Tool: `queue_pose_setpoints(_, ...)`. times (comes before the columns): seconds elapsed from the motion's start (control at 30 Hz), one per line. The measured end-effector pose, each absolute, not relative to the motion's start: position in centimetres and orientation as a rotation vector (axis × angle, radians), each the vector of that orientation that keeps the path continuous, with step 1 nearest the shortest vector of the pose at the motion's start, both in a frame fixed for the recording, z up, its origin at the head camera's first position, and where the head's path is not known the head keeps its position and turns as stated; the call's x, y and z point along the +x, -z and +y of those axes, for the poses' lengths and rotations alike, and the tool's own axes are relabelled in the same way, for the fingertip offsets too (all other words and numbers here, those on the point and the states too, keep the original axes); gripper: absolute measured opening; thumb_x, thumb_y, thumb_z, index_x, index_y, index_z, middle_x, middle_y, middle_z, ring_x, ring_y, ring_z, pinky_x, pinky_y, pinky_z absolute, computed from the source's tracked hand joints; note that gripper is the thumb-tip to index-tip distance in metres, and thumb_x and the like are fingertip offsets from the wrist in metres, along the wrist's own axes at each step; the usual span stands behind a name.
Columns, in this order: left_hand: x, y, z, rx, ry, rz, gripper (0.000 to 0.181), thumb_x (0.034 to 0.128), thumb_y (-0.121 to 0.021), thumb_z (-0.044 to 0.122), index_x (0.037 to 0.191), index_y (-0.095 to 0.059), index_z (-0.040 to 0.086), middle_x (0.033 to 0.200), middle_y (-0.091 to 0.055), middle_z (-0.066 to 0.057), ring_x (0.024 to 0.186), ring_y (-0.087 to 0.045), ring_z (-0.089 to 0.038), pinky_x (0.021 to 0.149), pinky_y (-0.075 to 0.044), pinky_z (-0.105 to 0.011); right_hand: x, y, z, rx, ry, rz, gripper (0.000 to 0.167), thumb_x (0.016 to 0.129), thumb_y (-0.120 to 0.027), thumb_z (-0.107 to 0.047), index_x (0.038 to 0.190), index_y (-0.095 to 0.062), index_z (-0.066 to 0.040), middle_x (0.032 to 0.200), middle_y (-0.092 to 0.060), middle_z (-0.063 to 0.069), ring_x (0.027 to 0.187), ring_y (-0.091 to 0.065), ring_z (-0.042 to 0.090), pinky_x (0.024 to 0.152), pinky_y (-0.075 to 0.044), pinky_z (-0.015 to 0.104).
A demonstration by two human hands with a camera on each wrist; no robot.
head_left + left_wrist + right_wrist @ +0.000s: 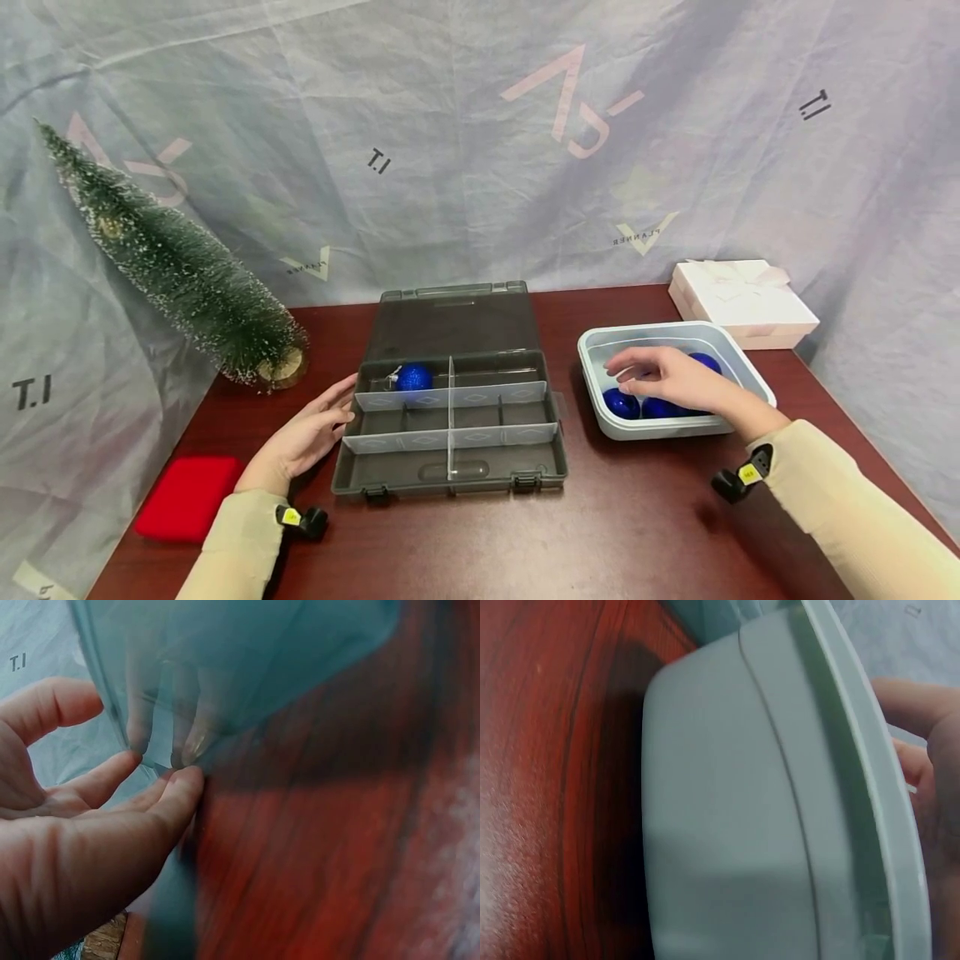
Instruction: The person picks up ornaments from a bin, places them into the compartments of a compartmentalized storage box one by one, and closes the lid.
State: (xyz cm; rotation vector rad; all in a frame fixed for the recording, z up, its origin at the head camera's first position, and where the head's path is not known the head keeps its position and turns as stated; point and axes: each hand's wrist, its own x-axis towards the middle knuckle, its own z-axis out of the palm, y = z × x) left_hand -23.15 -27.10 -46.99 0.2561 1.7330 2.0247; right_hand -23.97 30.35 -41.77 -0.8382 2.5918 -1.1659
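A smoky clear organizer box [450,485] lies with its lid [453,329] laid back, and one blue ornament ball [415,377] is in its back left compartment. Against the box's left side rests my left hand [303,437], fingertips touching the wall; the left wrist view shows the same hand [97,810] at the box's side. My right hand [671,379] hovers over the pale blue tub [652,431], fingers slightly bent and holding nothing visible. Several blue balls [622,404] lie in the tub below it. In the right wrist view, the tub's wall [727,787] covers part of the hand [930,757].
A small frosted tree [180,258] leans at the back left, its wooden base [283,368] on the table [480,550]. The red item [187,497] lies left of my left forearm. Behind the tub sits a white gift box [742,300] with a bow.
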Motion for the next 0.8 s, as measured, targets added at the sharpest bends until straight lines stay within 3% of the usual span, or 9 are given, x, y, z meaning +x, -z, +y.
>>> queue_pose_setpoints(0.2,-23.1,47.0,-27.1,0.263,-2.032,1.725,0.077,0.0993,-0.045,-0.002,0.164,-0.004,0.004,0.168,0.005,-0.021,0.153,0.010,-0.037,0.117,0.006,-0.062,-24.3,42.2,30.4,-0.845,1.120,2.463,0.036,0.095,-0.073,-0.018,0.127,-0.066,-0.002,0.122,-0.069,0.012,0.111,-0.067,0.031,0.092,-0.054,0.034)
queue_pose_setpoints(0.33,-23.1,46.9,-27.1,0.266,-2.031,1.729,0.077,0.0989,-0.046,-0.002,0.164,-0.005,0.004,0.168,0.006,-0.021,0.153,0.010,-0.037,0.117,0.005,-0.062,-24.2,42.4,30.3,-0.878,1.036,2.495,0.038,0.094,-0.076,-0.023,0.127,-0.068,-0.005,0.121,-0.070,0.006,0.111,-0.067,0.028,0.094,-0.054,0.040)
queue_pose_setpoints(0.6,-23.1,46.9,-27.0,0.258,-2.042,1.719,0.078,0.0981,-0.046,-0.003,0.164,-0.005,0.004,0.168,0.004,-0.021,0.153,0.007,-0.036,0.117,0.004,-0.061,-24.2,42.9,30.3,-0.952,0.960,2.531,0.041,0.091,-0.080,-0.025,0.125,-0.069,-0.006,0.119,-0.071,0.003,0.112,-0.066,0.024,0.093,-0.054,0.040)
queue_pose_setpoints(0.8,-23.2,47.0,-27.0,0.252,-2.043,1.719,0.077,0.0993,-0.044,-0.004,0.164,-0.005,0.005,0.169,0.003,-0.020,0.153,0.005,-0.035,0.118,0.000,-0.058,-24.6,42.9,30.4,-0.866,1.024,2.511,0.041,0.089,-0.081,-0.027,0.122,-0.065,-0.008,0.118,-0.069,0.002,0.112,-0.066,0.025,0.093,-0.054,0.032)
